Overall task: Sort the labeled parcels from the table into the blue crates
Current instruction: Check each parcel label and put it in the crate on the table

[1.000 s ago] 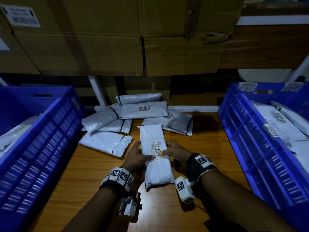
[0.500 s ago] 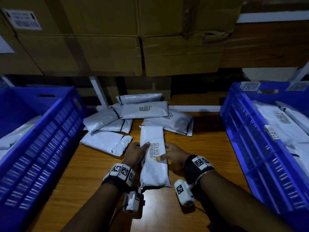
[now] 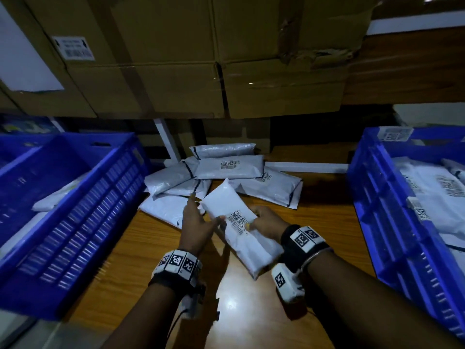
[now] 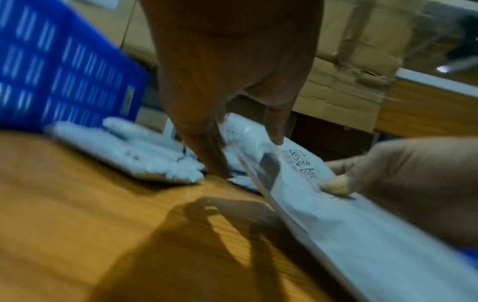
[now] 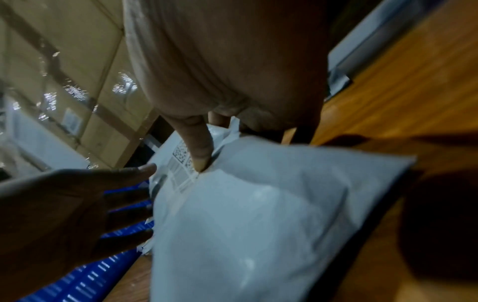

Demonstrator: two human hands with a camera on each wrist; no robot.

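A white labeled parcel [image 3: 253, 250] hangs tilted above the wooden table [image 3: 151, 260], barcode label up. My right hand [image 3: 269, 221] grips its right edge, the thumb [image 5: 199, 147] pressing on the label and the fingers underneath. My left hand [image 3: 196, 222] is open with straight fingers beside the parcel's left edge, its thumb near the label. In the wrist views the parcel [image 4: 336, 214] [image 5: 258, 214] fills the lower right. Several more grey and white parcels [image 3: 226, 170] lie piled at the table's back. Blue crates stand at the left [image 3: 83, 205] and right [image 3: 377, 210], both holding parcels.
Stacked cardboard boxes [image 3: 176, 59] overhang the back of the table. A white frame rail [image 3: 307, 167] runs along the far edge behind the pile. Bare wood lies between the crates, under and in front of my hands.
The parcel has swung so its far end points left and sits higher. My left hand has released its edge and straightened its fingers. The right hand keeps its hold.
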